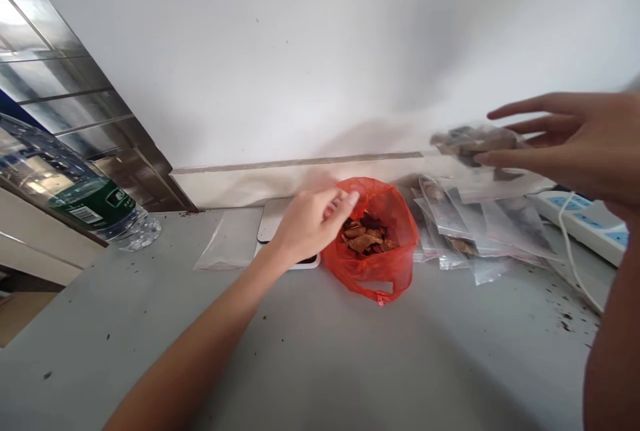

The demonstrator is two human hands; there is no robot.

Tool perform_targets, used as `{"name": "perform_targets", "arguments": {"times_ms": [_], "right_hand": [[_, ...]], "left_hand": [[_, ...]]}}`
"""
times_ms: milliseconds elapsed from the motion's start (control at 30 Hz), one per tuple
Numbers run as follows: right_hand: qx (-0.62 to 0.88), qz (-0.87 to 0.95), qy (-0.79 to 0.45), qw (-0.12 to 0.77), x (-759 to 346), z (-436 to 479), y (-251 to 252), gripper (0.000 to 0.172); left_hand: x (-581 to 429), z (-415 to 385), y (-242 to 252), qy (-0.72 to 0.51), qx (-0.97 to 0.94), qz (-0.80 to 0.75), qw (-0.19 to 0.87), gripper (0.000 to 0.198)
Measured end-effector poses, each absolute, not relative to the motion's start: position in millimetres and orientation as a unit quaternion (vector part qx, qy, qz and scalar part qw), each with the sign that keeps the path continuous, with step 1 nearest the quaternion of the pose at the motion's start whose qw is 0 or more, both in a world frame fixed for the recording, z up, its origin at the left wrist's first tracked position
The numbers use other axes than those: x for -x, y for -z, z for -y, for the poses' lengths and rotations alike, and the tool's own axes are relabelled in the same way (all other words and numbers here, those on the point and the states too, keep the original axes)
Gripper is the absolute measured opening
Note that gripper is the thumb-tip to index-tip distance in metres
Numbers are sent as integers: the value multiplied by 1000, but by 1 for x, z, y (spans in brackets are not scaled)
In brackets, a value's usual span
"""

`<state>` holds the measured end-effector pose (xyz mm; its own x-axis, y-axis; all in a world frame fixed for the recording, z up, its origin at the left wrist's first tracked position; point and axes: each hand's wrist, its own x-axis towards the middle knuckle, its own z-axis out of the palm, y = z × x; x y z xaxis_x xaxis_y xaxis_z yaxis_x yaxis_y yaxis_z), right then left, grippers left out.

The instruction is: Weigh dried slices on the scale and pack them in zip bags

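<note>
We see a grey table [340,364] carrying a bottle [103,204], a scale [273,217] and a red bag [347,273]. Clear packets [457,214], a power strip [583,219] and dark crumbs [566,317] lie there too.

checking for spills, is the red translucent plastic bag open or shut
Open: the red translucent plastic bag's mouth gapes, showing the brown, flaky pieces inside.

Red bag [400,257]: thin plastic, upright on the surface before you, mouth open upward, handle [367,292] toward you; dry brown flakes [367,242] lie inside. Clear bag [465,141]: grey-brown contents, slightly blurred, raised at your right.
</note>
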<state>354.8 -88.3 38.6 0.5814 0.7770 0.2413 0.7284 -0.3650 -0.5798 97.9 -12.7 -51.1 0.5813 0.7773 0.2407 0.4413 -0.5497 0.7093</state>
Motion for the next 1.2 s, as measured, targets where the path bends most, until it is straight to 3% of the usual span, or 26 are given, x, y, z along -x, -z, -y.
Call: {"name": "perform_targets", "arguments": {"times_ms": [67, 133, 233, 333, 433, 467, 567, 700, 833, 900, 1067, 1200], "right_hand": [[752, 524, -103, 387, -344, 91, -41, 47], [659, 621, -182, 384, -332, 88, -37, 50], [538, 729, -273, 324, -314, 76, -24, 43], [509, 748, -266, 332, -298, 65, -12, 44], [606, 680, -215, 352, -293, 58, -6, 66], [643, 651, -221, 338, -294, 56, -4, 65], [651, 621, -344, 269, -297, 51, 0, 39], [537, 621, -503, 268, -294, 48, 5, 36], [503, 647, -522, 236, -284, 45, 11, 34], [497, 660, -515, 229, -278, 43, 15, 36], [507, 664, -492, 246, -265, 42, 23, 40], [494, 652, -504, 277, -256, 42, 26, 40]], "left_hand": [[-95, 9, 44, -311, -746, -378, 451, 56], [-91, 6, 38, -307, -657, -363, 585, 60], [-85, 4, 34, -259, -620, -337, 659, 55], [-80, 3, 34, -271, -641, -343, 631, 31], [-75, -1, 33, -331, -617, -387, 600, 17], [-72, -3, 32, -343, -611, -398, 592, 17], [-63, -9, 27, -365, -616, -424, 554, 23], [-48, -16, 23, -353, -637, -491, 478, 25], [-35, -16, 20, -315, -708, -549, 313, 38], [-32, -13, 19, -298, -754, -529, 250, 30], [-40, -1, 14, -124, -829, -389, 381, 40], [-46, 4, 15, -79, -830, -378, 402, 32]]}}
